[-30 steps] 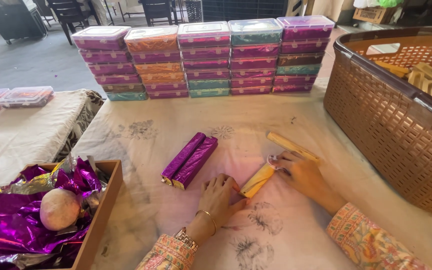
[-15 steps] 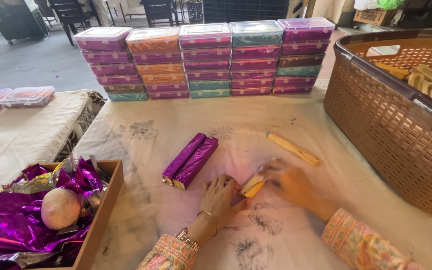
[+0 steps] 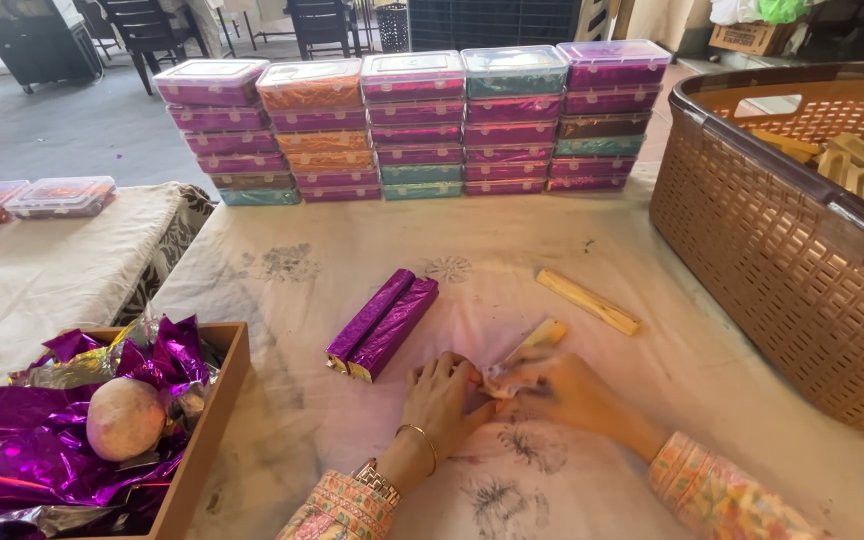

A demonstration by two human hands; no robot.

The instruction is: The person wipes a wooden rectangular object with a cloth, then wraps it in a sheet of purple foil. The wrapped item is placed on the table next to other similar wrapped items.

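Note:
My left hand (image 3: 444, 397) and my right hand (image 3: 562, 388) meet low on the white cloth (image 3: 302, 420), both closed on a pale yellow stick (image 3: 532, 345) whose near end is in clear wrap. The stick's far end pokes out past my right fingers. Two sticks wrapped in purple foil (image 3: 384, 323) lie side by side just left of my left hand. A bare yellow stick (image 3: 588, 301) lies apart on the cloth beyond my right hand.
A brown plastic basket (image 3: 752, 240) with several bare sticks stands at the right. Stacks of lidded boxes (image 3: 412, 125) line the far edge. A wooden box (image 3: 207, 440) at the left holds purple foil sheets and a pale ball (image 3: 124, 417).
My right hand has drawn the stick in from the right toward my left hand, and both hands now close over its near end. The other sticks have not moved.

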